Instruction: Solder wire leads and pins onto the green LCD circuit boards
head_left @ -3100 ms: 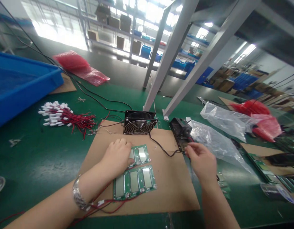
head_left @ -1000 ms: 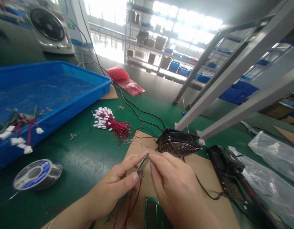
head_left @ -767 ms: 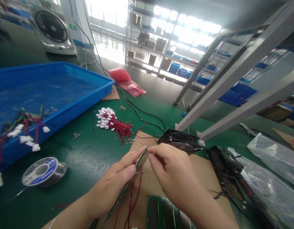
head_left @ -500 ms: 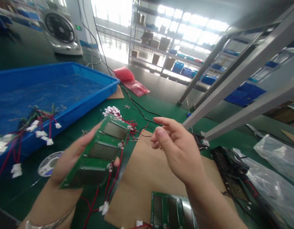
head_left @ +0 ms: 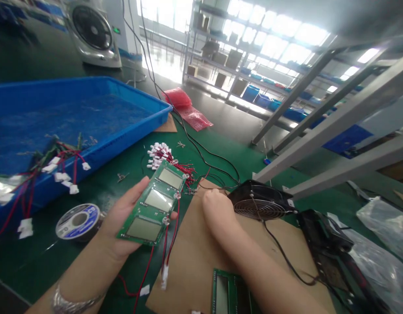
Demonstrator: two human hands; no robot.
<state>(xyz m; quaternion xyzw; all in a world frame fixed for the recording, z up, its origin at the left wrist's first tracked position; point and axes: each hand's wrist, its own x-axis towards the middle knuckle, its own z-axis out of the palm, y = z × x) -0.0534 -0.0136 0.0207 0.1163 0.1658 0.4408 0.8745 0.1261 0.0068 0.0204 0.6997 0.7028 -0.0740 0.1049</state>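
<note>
My left hand grips a green circuit board by its left edge, tilted, with three small display screens facing up. Clear round parts sit along the board's right edge, and red and black wires hang from it to a white connector. My right hand rests low over the brown cardboard, its fingers curled under and mostly hidden, so whatever they pinch cannot be seen. Close beyond it lie short metal pins and a bundle of red wires with white connectors. A second circuit board is partly covered by my right forearm.
A black cooling fan stands right of my right hand, its cable crossing the cardboard. At left are a solder spool and a large blue tray with wired boards over its rim. Red bubble wrap and grey metal bars lie beyond.
My right hand has gone down toward the cardboard and its fingers have curled in. The board in my left hand has moved slightly right and turned its screens up. The black fan has come into view.
</note>
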